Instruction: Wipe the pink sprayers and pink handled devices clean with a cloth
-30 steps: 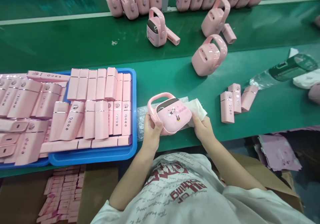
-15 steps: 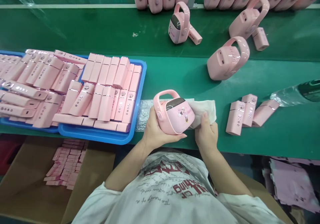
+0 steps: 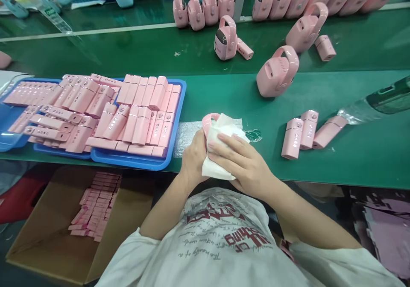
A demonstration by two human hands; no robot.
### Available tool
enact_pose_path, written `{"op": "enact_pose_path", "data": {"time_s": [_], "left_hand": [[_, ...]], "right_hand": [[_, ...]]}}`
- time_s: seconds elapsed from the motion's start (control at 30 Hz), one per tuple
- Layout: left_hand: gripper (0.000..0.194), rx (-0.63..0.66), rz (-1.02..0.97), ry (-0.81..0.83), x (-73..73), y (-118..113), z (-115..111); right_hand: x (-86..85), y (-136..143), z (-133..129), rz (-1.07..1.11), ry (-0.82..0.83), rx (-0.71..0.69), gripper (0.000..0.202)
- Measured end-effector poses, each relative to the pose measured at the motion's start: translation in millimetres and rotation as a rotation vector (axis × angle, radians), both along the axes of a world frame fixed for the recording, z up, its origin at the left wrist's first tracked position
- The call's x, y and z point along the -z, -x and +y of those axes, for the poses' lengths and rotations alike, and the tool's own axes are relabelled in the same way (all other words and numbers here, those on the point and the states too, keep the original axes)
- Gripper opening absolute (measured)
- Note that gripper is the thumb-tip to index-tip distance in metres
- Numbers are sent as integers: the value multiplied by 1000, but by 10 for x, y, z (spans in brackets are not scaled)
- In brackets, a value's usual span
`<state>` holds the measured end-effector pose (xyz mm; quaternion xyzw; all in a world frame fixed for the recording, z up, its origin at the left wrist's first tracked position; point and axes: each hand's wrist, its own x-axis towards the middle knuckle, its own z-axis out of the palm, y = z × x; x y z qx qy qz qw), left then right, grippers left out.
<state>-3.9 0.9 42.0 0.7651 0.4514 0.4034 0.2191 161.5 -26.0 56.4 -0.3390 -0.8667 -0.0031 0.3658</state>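
My left hand (image 3: 193, 156) grips a pink portable speaker with a carry handle (image 3: 209, 119) from its left side. A white cloth (image 3: 218, 169) covers the speaker's front, so only part of the handle shows. My right hand (image 3: 245, 163) lies over the cloth, fingers stretched across it, pressing it against the speaker. Beneath them on the green bench is a strip of bubble wrap (image 3: 185, 137). To the right, several pink stick-shaped devices with buttons (image 3: 292, 138) lie close together.
Blue trays (image 3: 179, 120) full of pink stick devices stand at left. Another pink speaker (image 3: 275, 75) sits ahead, with more on the raised shelf (image 3: 128, 50) behind. A clear plastic bottle (image 3: 389, 97) lies at right. Below the bench edge is a cardboard box (image 3: 38, 244) holding pink pieces.
My right hand has brought the white cloth leftward onto the speaker's front, hiding the printed face. My left hand still holds the speaker, now turned. The camera view has shifted.
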Motion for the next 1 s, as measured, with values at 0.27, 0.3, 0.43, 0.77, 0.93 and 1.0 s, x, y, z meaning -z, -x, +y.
{"op": "enact_pose_path", "data": {"time_s": [0.27,0.3,0.43,0.77,0.93,1.0], "left_hand": [[79,51,-35,194,-24,55,51],[71,36,-57,209,-10,82,68],[75,-33,-149,270,21,147,120],[109,140,-355,410,112,136,150],[109,283,-232,242,128,110,63],[109,315,-214,181,126,113,41]], "right_hand": [[13,21,129,176,129,-11,42],[77,22,83,212,118,-56,42],[438,-5,-159,506,320,8,46],[485,43,-68,661,474,68,45],[571,11,41,930,775,321,64],[611,12,15,968,780,332,65]]}}
